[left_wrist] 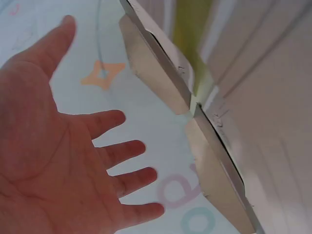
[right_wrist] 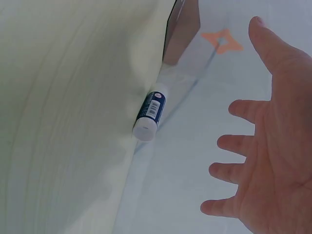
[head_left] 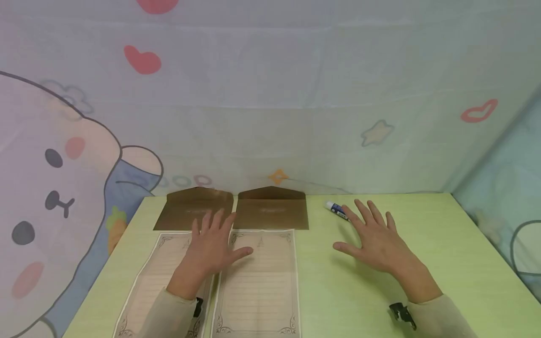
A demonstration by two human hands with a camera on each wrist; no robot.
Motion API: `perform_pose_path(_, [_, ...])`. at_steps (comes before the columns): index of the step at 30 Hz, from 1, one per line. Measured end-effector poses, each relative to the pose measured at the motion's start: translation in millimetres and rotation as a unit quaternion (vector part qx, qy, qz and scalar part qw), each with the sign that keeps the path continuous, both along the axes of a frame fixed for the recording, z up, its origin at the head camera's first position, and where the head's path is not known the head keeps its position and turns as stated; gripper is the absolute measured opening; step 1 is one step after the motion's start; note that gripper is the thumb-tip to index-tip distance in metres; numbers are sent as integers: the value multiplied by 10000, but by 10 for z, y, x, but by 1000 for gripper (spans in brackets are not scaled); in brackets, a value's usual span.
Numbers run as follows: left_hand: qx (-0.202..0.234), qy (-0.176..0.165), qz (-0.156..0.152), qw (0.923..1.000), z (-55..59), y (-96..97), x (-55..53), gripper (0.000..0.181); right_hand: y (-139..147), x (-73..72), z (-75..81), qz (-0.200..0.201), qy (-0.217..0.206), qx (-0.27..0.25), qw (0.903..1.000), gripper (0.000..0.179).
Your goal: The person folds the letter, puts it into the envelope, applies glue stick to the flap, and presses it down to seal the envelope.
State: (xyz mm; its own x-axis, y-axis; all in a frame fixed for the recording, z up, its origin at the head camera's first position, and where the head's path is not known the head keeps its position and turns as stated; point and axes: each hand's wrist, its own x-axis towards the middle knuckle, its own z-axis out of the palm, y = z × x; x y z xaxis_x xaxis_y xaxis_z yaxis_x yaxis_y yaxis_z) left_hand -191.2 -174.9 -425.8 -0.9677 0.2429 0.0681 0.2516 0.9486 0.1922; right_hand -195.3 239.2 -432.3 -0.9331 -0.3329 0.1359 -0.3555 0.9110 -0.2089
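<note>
Left hand [head_left: 211, 246] hovers, fingers spread and grip totally released, over two lined paper sheets [head_left: 259, 286] on the near left. Right hand [head_left: 376, 241] is just as loose, with a blue-and-white tube [head_left: 336, 209] by its fingertips at the far side. Tube's got a barcode, but the label text is too tiny for me. Two brown envelopes [head_left: 272, 219] sit beyond the sheets, flaps open, print too blurry to read. Pale green table [head_left: 460, 263], cartoon curtain [head_left: 270, 89] behind.
</note>
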Motion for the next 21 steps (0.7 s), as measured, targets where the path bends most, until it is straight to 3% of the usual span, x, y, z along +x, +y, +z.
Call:
perform_pose_path(14, [-297, -454, -86, 9985, -128, 0, -277, 66, -29, -68, 35, 83, -132, -45, 9999, 96])
perform_pose_path(21, [-407, -728, -92, 9965, -159, 8, -309, 56, -68, -82, 12, 180, -79, -130, 9997, 95])
